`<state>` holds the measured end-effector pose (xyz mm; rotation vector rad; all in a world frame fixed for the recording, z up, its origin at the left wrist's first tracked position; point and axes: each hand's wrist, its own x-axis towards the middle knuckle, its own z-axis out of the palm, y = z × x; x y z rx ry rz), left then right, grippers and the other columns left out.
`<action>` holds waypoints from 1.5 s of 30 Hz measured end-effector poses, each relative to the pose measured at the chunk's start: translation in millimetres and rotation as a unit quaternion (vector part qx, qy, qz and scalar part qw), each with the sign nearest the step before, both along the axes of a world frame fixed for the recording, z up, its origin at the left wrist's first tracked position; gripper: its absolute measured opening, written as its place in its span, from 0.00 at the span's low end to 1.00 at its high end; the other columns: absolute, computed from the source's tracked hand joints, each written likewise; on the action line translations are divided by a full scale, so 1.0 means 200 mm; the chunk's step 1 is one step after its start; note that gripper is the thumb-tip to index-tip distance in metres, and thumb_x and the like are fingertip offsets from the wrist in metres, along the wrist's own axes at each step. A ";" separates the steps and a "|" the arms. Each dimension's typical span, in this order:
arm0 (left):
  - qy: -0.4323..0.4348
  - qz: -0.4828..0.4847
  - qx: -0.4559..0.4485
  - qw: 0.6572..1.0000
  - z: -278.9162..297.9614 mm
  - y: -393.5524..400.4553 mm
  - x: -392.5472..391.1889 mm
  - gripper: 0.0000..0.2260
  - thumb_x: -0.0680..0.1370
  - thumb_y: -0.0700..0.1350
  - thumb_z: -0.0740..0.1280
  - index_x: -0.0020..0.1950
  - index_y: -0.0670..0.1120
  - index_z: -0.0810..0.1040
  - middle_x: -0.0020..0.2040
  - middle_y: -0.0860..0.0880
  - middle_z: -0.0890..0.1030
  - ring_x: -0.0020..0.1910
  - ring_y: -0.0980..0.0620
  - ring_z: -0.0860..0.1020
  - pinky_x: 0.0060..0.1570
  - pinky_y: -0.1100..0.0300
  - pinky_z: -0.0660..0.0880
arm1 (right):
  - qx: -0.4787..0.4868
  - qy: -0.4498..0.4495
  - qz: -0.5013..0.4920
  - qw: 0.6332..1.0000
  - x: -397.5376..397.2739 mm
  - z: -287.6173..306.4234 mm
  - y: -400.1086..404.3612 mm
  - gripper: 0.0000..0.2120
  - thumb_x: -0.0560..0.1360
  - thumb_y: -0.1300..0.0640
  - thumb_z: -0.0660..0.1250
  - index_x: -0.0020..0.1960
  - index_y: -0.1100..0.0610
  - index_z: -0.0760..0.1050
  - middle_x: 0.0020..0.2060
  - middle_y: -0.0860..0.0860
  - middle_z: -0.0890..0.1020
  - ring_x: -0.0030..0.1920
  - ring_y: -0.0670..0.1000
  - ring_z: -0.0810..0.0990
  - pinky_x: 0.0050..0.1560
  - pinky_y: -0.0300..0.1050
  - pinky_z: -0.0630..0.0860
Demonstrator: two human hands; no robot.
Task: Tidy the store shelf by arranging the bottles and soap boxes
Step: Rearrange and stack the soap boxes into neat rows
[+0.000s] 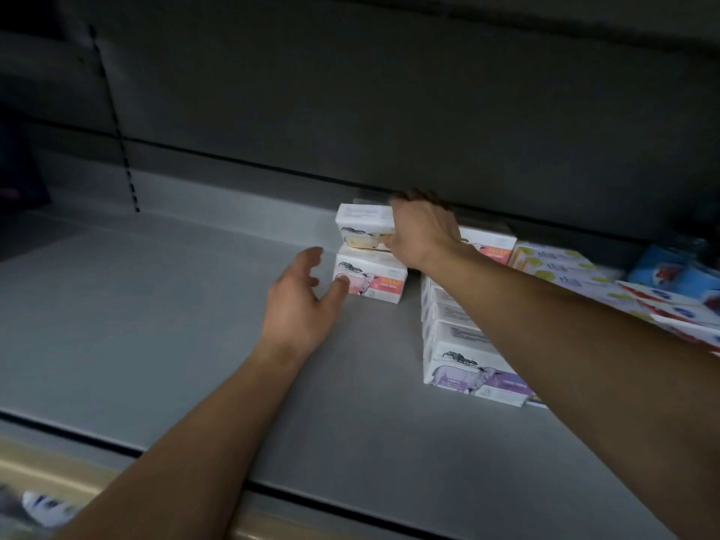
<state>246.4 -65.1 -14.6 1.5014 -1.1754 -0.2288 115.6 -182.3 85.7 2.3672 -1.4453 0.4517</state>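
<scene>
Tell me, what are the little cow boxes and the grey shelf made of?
The cow boxes look like thin printed cardboard: white, matte, with sharp folded edges and a drawn cow. The right hand holds the top box; the left hand touches the lower one. The shelf seems painted metal, smooth grey with a dull sheen, though I can't be sure.

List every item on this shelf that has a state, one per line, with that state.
Top white soap box with yellow panel: stacked on another box, gripped by right hand.
Lower white soap box with pink cow: upright on grey shelf, left hand thumb touching it.
White purple-cow soap boxes: in a row.
</scene>
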 end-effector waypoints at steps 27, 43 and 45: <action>0.417 -0.261 0.172 0.854 0.14 0.10 0.00 0.33 0.76 0.69 0.55 0.45 0.40 0.79 0.27 0.44 0.78 0.21 0.51 0.76 0.22 0.65 0.73 | 0.396 -0.415 0.034 0.818 -0.33 -0.05 0.50 0.26 0.72 0.36 0.67 0.51 0.59 0.81 0.42 0.57 0.85 0.35 0.52 0.86 0.39 0.45 0.82; 0.115 -0.246 -0.089 0.958 0.10 0.11 -0.04 0.19 0.69 0.34 0.76 0.56 0.50 0.79 0.50 0.54 0.85 0.50 0.53 0.83 0.49 0.57 0.80 | 0.102 -0.108 0.176 0.973 -0.36 -0.02 0.47 0.26 0.74 0.49 0.72 0.71 0.49 0.70 0.64 0.48 0.75 0.63 0.50 0.73 0.64 0.44 0.68; 0.065 -0.233 -0.109 0.964 0.08 0.11 -0.04 0.21 0.67 0.34 0.77 0.55 0.52 0.80 0.50 0.53 0.84 0.51 0.51 0.83 0.53 0.52 0.80 | 0.084 -0.063 0.181 0.978 -0.38 -0.04 0.46 0.26 0.73 0.51 0.73 0.70 0.50 0.72 0.63 0.48 0.76 0.63 0.51 0.73 0.62 0.43 0.67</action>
